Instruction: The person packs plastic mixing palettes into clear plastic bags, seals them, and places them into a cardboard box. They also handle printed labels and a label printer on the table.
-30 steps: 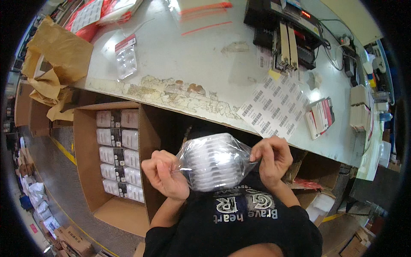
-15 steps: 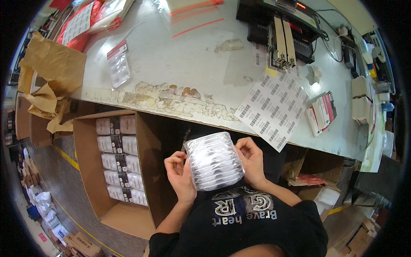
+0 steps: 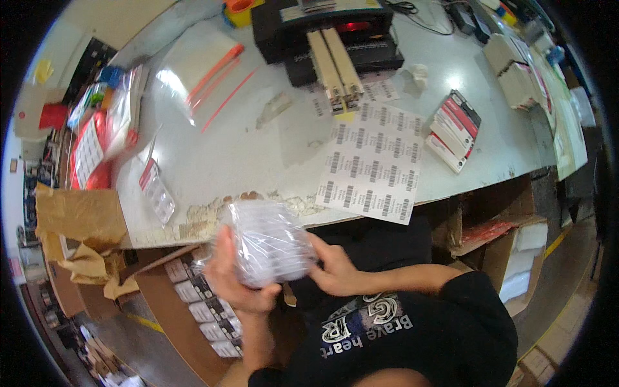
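Observation:
Between my hands is a clear-plastic-wrapped bundle of white pieces [image 3: 267, 242], held at the table's near edge. My left hand [image 3: 235, 277] is closed around its left side and lower edge, slightly smeared by motion. On the opposite side, the fingers of my right hand [image 3: 335, 267] grip the bundle's right edge. Below and left, an open cardboard box [image 3: 164, 303] contains rows of wrapped white packs with dark bands [image 3: 203, 313], partly hidden behind my left hand and arm.
A sheet of barcode labels [image 3: 371, 161] overhangs the table edge, below a black label machine [image 3: 329, 51]. Red-and-white cards [image 3: 454, 132] lie to its right. A clear blister pack [image 3: 157, 193] and crumpled brown paper [image 3: 80, 222] are at left. Another carton [image 3: 496, 219] stands under the table.
The view has turned and shifted. The bundle has moved left and up toward the table edge, tilting. My left hand has gone from its side edge to a wider grasp around its lower left.

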A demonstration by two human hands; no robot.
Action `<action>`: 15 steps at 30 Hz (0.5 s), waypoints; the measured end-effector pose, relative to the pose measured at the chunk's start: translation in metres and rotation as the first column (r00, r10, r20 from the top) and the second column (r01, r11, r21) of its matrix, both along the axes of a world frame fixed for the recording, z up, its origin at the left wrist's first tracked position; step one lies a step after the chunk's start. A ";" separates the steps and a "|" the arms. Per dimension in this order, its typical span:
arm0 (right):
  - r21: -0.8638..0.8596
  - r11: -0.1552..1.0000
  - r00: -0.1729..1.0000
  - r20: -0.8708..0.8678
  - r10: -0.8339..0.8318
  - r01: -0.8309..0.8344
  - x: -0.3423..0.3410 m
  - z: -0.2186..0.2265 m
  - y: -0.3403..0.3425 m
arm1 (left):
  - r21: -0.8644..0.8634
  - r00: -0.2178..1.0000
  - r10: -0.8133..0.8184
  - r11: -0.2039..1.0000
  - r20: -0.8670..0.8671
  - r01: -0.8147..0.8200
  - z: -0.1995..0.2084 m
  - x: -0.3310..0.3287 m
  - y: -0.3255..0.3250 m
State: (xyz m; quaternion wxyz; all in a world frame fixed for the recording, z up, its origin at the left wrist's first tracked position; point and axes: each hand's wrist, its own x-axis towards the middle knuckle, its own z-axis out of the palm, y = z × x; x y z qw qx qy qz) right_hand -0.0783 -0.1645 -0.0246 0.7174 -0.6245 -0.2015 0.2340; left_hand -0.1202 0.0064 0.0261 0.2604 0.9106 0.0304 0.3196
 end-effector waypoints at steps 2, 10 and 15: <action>0.110 0.994 0.995 -0.096 0.022 -0.011 0.005 0.002 0.029 | 0.349 0.995 -0.092 0.932 -0.039 0.100 0.032 0.041 0.030; -0.357 0.874 0.845 0.524 -0.104 0.329 0.087 -0.012 -0.022 | 0.684 0.988 0.010 0.722 -0.155 0.100 0.008 0.157 0.029; -0.676 0.522 0.696 0.690 0.198 0.521 0.108 -0.035 -0.096 | 0.078 0.920 -0.387 0.917 -0.065 0.392 -0.031 0.103 -0.039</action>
